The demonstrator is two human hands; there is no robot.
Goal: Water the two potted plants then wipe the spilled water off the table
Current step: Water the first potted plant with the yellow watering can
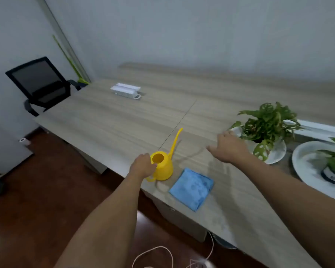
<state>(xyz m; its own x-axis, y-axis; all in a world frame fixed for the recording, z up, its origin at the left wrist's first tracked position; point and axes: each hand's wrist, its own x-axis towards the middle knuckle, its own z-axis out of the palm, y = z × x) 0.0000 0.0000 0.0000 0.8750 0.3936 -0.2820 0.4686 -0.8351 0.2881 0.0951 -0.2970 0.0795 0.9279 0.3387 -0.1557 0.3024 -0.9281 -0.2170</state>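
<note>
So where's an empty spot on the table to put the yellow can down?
The widest bare patch of the table runs from the yellow watering can back to the white box. A smaller gap lies between the blue cloth and the nearer potted plant. The right edge, with both plants' dishes, is crowded.

Left arm stretched forward, bare forearm angled up from near edge. Left hand (143, 167) curled, knuckles up, fingers closed in grip. Right arm reaches far-right, forearm long across frame. Right hand (227, 148) flat, palm down, fingers spread loose, thumb pointing left, holding nothing.
</note>
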